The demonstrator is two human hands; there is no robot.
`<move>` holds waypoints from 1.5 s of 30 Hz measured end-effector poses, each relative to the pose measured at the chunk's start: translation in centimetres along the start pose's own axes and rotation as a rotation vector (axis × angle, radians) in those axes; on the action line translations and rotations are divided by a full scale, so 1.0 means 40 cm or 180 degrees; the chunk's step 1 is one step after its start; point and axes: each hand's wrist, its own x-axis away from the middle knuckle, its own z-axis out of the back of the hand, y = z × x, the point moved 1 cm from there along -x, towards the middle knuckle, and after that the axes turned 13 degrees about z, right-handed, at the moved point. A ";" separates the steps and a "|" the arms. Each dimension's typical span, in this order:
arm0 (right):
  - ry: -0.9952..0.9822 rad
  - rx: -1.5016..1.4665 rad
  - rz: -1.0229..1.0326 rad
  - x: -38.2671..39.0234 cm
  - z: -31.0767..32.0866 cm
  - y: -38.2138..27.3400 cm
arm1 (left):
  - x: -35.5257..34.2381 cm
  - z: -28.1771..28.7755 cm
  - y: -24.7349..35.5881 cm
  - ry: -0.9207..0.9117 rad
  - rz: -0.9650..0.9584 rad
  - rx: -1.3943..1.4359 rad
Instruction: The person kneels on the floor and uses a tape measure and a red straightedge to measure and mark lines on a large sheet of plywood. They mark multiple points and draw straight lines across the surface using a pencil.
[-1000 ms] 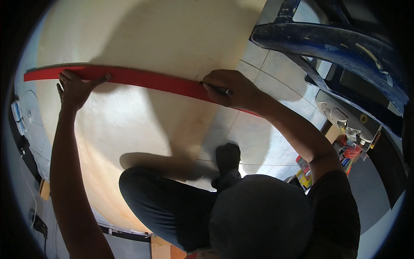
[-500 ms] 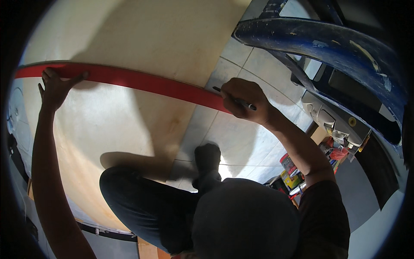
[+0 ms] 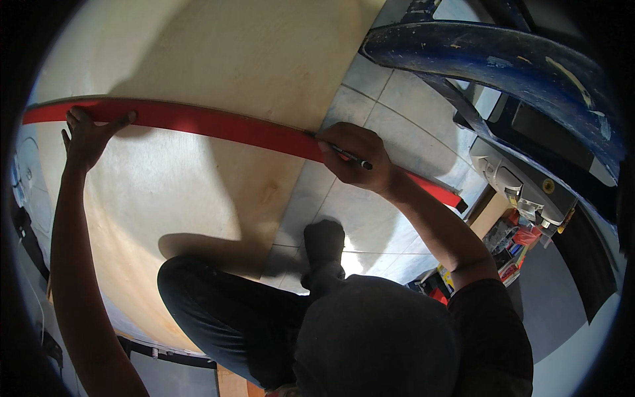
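Observation:
A long red straightedge (image 3: 218,128) lies across a pale wooden board (image 3: 271,73), and its black-capped right end reaches past the board over the tiles. My left hand (image 3: 87,140) presses on the straightedge near its left end, fingers and thumb spread apart. In my right hand (image 3: 357,151) a dark pen (image 3: 344,155) is pinched. The pen's tip meets the far edge of the straightedge near the board's right edge. My right hand covers part of the straightedge.
A scuffed dark blue frame (image 3: 476,56), perhaps a chair, stands at upper right. Below it sit a grey case (image 3: 522,182) and a box of assorted packages (image 3: 509,248). My bent knee (image 3: 192,281) is over the board; my foot (image 3: 324,241) rests on the tiled floor (image 3: 367,205).
My right hand has moved left along the straightedge with the pen, and its tip now meets the far edge. The straightedge's black end has come into view. My left hand stays put.

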 end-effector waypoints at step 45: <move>-0.0090 -0.0380 -0.0088 -0.228 -0.157 0.016 | 0.037 0.059 0.043 -0.0303 0.0003 0.0191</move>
